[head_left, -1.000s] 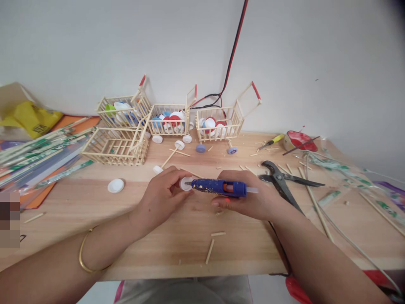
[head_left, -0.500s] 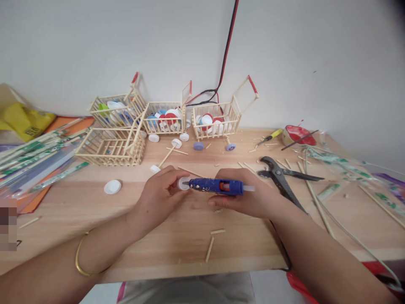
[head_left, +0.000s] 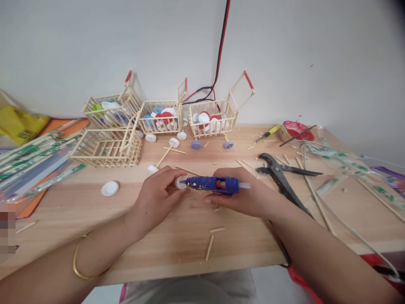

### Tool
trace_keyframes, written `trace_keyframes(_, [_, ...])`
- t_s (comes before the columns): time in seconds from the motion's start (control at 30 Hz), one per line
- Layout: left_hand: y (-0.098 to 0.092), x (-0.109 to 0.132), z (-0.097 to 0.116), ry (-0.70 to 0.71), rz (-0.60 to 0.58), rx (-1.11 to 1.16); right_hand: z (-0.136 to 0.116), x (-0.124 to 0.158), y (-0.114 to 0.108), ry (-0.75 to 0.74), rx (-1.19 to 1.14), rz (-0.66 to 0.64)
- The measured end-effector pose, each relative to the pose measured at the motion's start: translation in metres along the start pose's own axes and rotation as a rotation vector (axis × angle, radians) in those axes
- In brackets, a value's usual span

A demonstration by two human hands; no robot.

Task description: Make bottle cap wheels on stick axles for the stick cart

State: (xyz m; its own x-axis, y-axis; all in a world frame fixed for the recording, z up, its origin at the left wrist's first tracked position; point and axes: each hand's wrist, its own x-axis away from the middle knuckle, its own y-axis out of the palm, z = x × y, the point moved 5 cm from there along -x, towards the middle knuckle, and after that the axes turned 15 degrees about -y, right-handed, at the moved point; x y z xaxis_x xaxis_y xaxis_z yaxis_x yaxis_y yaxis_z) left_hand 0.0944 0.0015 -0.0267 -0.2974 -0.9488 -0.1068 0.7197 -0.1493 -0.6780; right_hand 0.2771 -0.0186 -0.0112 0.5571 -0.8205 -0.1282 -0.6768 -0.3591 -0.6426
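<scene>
My right hand [head_left: 237, 190] is wrapped round a blue hot glue gun [head_left: 205, 184], with a clear glue stick poking out of its back end. Between the thumb and fingers of my left hand [head_left: 160, 192] is a white bottle cap [head_left: 181, 182]. The gun's nozzle points left, at the cap's inside; whether it touches cannot be made out. A thin stick [head_left: 190, 171] lies just beyond the gun. Behind my left hand, an axle stick [head_left: 163, 156] carries a white cap at each end. Another white cap [head_left: 110, 188] rests to the left on the table.
Small stick-built carts [head_left: 211, 118] stand along the wall, several holding bottle caps. An unfilled stick basket [head_left: 106, 147] sits in front. Pliers [head_left: 278, 169], a yellow-handled cutter [head_left: 268, 132], a red-painted bowl [head_left: 297, 131] and loose sticks lie right. Wrapped sticks [head_left: 38, 156] are piled left.
The whole view has shifted slightly, so everything appears a little further left. Both hands keep their hold on the cap and the glue gun, nearly unmoved against the table.
</scene>
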Motion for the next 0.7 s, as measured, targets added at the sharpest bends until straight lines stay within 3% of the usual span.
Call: trace_keyframes(0.7, [0.0002, -0.0020, -0.0024, -0.054, -0.002, -0.014, -0.0012, 0.0012, 0.0025, 0.031, 0.038, 0.021])
